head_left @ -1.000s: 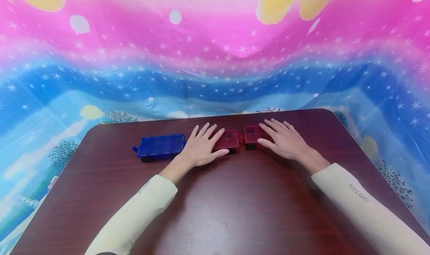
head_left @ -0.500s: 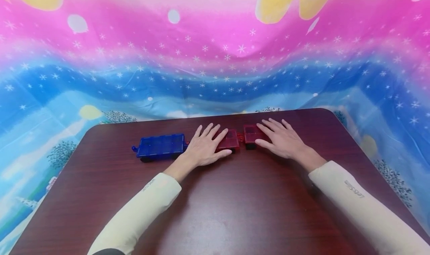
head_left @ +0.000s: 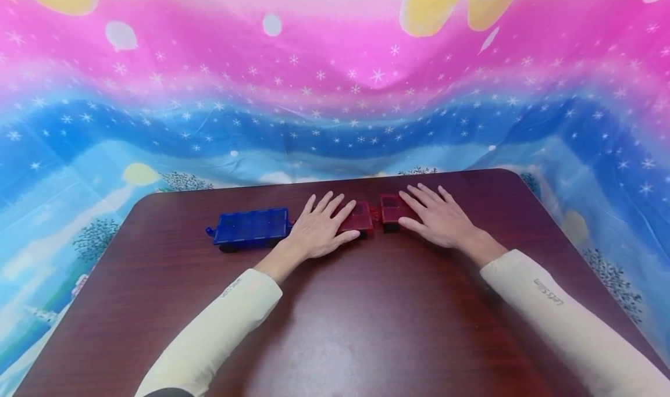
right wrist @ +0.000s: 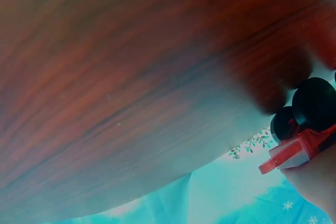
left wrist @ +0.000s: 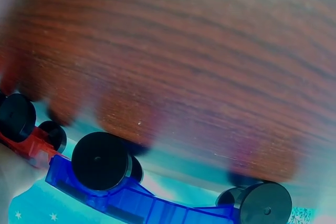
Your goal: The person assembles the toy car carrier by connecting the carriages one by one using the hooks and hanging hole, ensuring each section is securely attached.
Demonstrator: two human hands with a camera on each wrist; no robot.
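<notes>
A blue toy train car (head_left: 251, 227) and two translucent red ones stand in a row on black wheels. My left hand (head_left: 316, 228) lies spread, palm down, over the middle red car (head_left: 360, 217), covering its left part. On the right red car (head_left: 389, 211) rests my right hand (head_left: 442, 217), its fingers straight and its palm hiding that car's right part. A small red coupling (head_left: 374, 214) bridges the two red cars. In the left wrist view the blue car (left wrist: 142, 203) meets a red car (left wrist: 34, 142); in the right wrist view a red hook (right wrist: 283, 156) sticks out.
The dark wooden table (head_left: 335, 327) has rounded far corners, and the cars stand towards its far edge. Behind it hangs a pink and blue cloth (head_left: 335, 95) with snowflakes. A blue hook (head_left: 210, 232) points left from the blue car.
Within the last second my left hand slid slightly right, baring more of the blue car's right end. My right hand shifted a little left. The cars look to be in the same place.
</notes>
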